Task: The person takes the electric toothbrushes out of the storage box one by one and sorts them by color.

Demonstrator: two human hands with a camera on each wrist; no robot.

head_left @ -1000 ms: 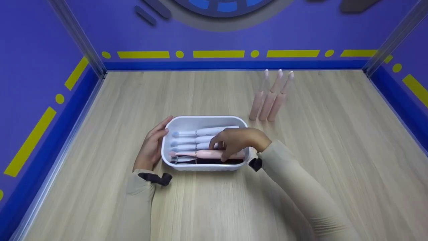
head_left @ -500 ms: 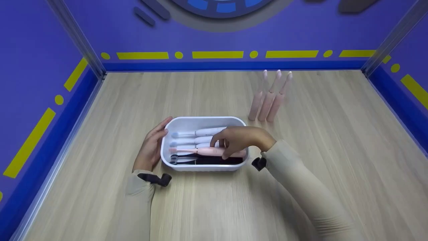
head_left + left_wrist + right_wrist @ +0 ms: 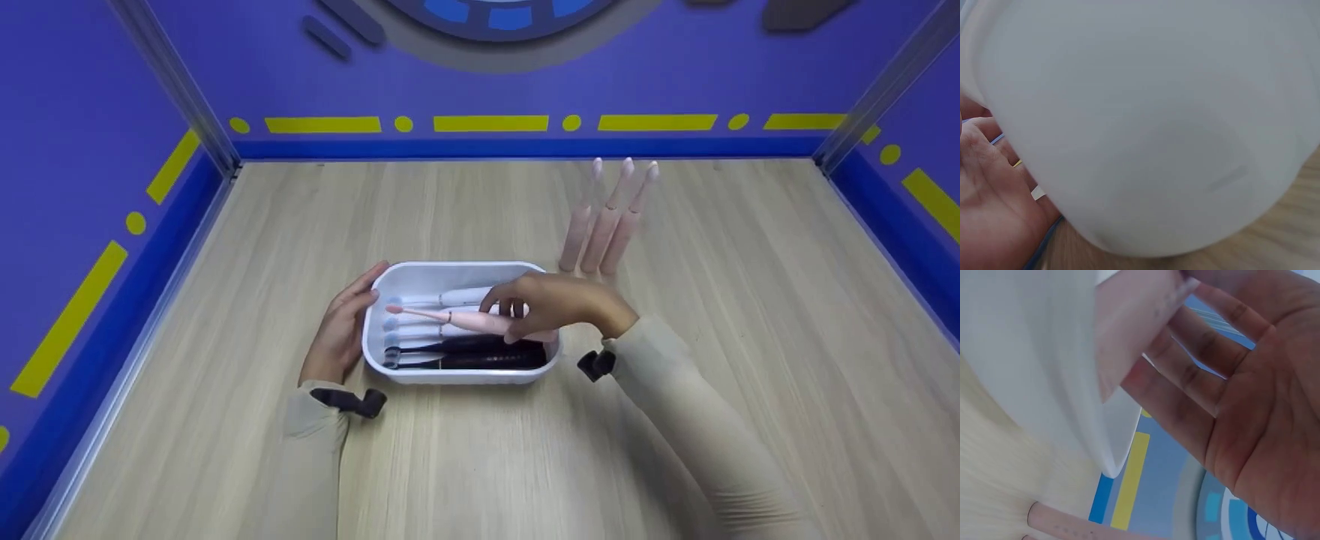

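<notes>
In the head view a white plastic box point(image 3: 459, 377) with rounded corners sits mid-table. My left hand point(image 3: 339, 330) lies along its left end; in the left wrist view the fingers extend along the outer wall point(image 3: 1145, 124). My right hand point(image 3: 562, 301) pinches the handle of a pink electric toothbrush point(image 3: 474, 321) between thumb and fingers, its pink head tilted up to the left above the others. Its handle end point(image 3: 1134, 326) overlaps the box rim in the right wrist view. White electric toothbrushes point(image 3: 463, 297) and black ones point(image 3: 491, 361) lie lengthwise in the box.
Three pink electric toothbrushes point(image 3: 600, 238) stand upright in a row on the wooden table point(image 3: 735, 300), behind and right of the box. Blue panels point(image 3: 480, 90) with yellow marks wall in the back and both sides.
My right hand has lifted the pink toothbrush from its place beside the black ones and shifted slightly up and right. More of the black toothbrushes shows. My left hand stays put.
</notes>
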